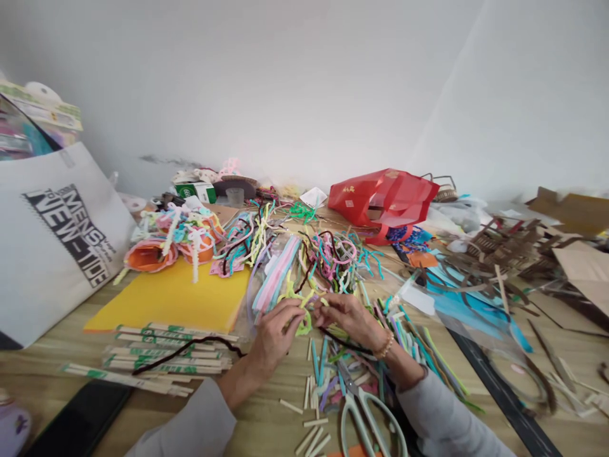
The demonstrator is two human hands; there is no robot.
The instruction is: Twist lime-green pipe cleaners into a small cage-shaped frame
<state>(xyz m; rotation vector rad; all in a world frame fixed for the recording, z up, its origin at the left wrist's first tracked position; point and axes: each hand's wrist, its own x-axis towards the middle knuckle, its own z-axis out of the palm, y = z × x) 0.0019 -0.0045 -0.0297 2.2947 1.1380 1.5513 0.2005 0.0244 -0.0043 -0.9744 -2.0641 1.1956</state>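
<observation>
We see the left hand [277, 330] and the right hand [351, 319], each pinched narrow upon a yellow-green fuzzy piece [303, 326], which lies between them; nearer us than the right hand we note scissors [353, 390]; beyond the wrapped chopsticks [166, 353], at left, we find yellow sheets [166, 299].

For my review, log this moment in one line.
left grip: pinching yellow-green fuzzy stems | right grip: pinching them too | scissors: lying unheld

Pale grey wall [285, 95] with a low dark smudge [166, 160], behind a wood-grain table [264, 425].
</observation>
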